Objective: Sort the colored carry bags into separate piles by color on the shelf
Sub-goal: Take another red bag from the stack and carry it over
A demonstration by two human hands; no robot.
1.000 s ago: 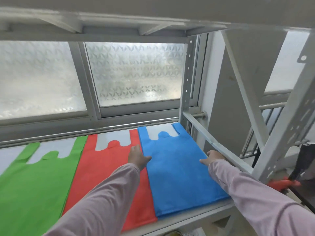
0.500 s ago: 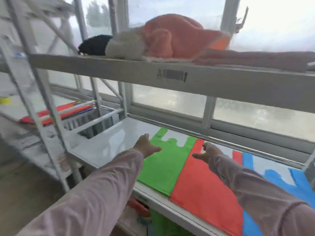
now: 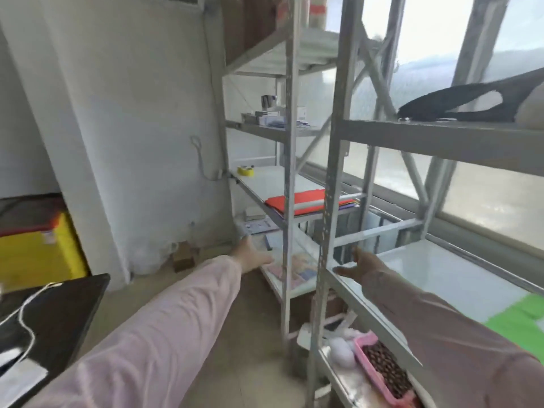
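Grey metal uprights frame the view, and the nearest one, the shelf post (image 3: 328, 201), serves as the landmark. Left of that post the left hand (image 3: 250, 256) reaches forward in the air, fingers spread apart and holding nothing, its pale pink sleeve (image 3: 164, 328) running back toward the lower left corner. Just right of the post the right hand (image 3: 357, 265) is stretched out over the corner of the white shelf board (image 3: 441, 269), fingers open and empty; whether it touches the board cannot be told.

Beyond the post and a little left, on the next rack, lies a stack of carry bags (image 3: 306, 201) with a red bag on top and darker, purplish edges showing beneath it. Further back on that same board, well left of the post, sits a yellow tape roll (image 3: 245, 170). Far right of the post, at the picture's edge, a green bag (image 3: 521, 325) lies flat on the white shelf board.

Above and right of the post a black cloth item (image 3: 459, 106) rests on the upper shelf. Below the post, on the lower level, a pink basket (image 3: 379, 375) holds something dark and brownish. Well left of the post a yellow box (image 3: 38, 254) stands by the wall, with a black surface (image 3: 50, 322) and a white cable in front of it.
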